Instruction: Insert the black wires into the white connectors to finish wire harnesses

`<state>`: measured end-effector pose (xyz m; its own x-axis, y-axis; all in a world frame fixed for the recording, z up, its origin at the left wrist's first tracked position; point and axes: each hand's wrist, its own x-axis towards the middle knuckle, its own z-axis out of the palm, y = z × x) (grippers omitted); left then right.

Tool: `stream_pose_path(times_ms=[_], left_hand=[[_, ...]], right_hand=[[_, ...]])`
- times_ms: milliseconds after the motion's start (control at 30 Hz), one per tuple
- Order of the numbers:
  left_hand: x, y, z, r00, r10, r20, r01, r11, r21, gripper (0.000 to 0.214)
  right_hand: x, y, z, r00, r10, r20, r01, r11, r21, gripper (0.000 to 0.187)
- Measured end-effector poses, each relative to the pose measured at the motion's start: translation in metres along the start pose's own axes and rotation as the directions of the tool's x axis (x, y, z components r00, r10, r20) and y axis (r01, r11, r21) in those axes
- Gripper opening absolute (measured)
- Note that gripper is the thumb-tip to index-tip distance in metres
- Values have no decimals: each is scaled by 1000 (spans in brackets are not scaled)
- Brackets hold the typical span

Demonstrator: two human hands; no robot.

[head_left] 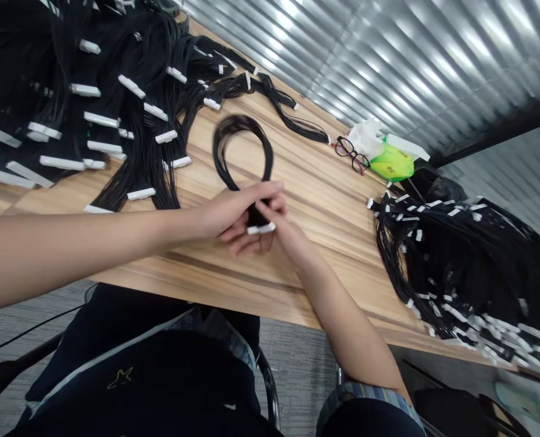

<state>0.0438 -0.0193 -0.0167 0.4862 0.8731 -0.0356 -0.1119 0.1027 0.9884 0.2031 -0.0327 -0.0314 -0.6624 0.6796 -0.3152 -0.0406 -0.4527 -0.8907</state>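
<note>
One looped black wire bundle [240, 123] is being gripped by the left hand [231, 209] and right hand [281, 227], strands uncountable, white connector [261, 229] partly hidden.

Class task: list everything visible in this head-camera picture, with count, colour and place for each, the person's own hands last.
wooden table: one, light brown, across the view
looped wire bundle: one, black with white connector, held over the table
wire harness piles: two, black with white connectors, table's left and right
eyeglasses: one pair, black, far table edge
green packet: one, green, beside eyeglasses
white wrapping: one, white, touching packet
corrugated wall: one, silver, beyond table
carpet: grey, floor below
left hand: one, on bundle
right hand: one, on bundle
</note>
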Motion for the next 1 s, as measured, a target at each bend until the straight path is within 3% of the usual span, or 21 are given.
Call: stream_pose_path(times_ms=[33, 67, 100, 133, 233, 300, 400, 500, 533, 567, 600, 700, 733, 833, 900, 1000], left_hand=[[1, 1, 2, 998, 8, -59, -9, 1000, -1, 48], [2, 2, 3, 993, 27, -114, -27, 1000, 2, 46], [3, 3, 4, 985, 52, -163, -51, 999, 10, 45], [3, 4, 5, 977, 75, -199, -72, 997, 20, 47], [3, 5, 4, 973, 108, -204, -100, 994, 50, 52], [4, 2, 1, 982, 108, -157, -99, 993, 66, 52], [6, -3, -8, 987, 88, -131, -77, 993, 85, 56], [7, -5, -16, 987, 88, -133, -76, 993, 90, 55], [6, -5, -17, 988, 96, -124, -85, 992, 90, 52], [5, -4, -17, 988, 107, -113, -98, 991, 89, 47], [3, -3, -16, 987, 124, -104, -114, 989, 91, 41], [-2, 1, -13, 972, 205, -117, -189, 973, 131, 25], [-3, 2, -12, 965, 229, -131, -209, 967, 148, 24], [-4, 3, -12, 952, 248, -182, -221, 963, 158, 34], [-2, 4, -13, 943, 254, -215, -231, 965, 126, 38], [-2, 7, -12, 942, 203, -266, -205, 978, 21, 41]], right_hand=[[0, 3, 0, 977, -136, -164, 120, 987, -106, 55], [0, 5, 0, 923, -275, -270, 209, 946, -250, 55], [-1, 7, 0, 865, -390, -316, 252, 881, -400, 56], [-3, 8, 0, 822, -477, -312, 261, 802, -538, 58], [-8, 8, 1, 763, -598, -246, 218, 596, -773, 49], [-10, 8, 1, 725, -631, -275, 220, 590, -777, 42], [-11, 6, -2, 635, -671, -383, 299, 670, -679, 41], [-12, 2, -6, 424, -779, -463, 353, 612, -707, 28], [-13, 0, -7, 370, -801, -470, 364, 591, -720, 26], [-13, -2, -7, 357, -807, -471, 380, 586, -716, 26], [-13, -4, -7, 385, -795, -468, 402, 601, -691, 26], [-11, -7, -7, 549, -702, -454, 433, 703, -565, 26], [-10, -7, -7, 568, -679, -466, 436, 728, -529, 32], [-11, -7, -9, 528, -673, -517, 432, 738, -519, 51], [-12, -8, -13, 558, -658, -506, 358, 741, -569, 50], [-13, -9, -22, 737, -499, -456, 211, 811, -546, 42]])
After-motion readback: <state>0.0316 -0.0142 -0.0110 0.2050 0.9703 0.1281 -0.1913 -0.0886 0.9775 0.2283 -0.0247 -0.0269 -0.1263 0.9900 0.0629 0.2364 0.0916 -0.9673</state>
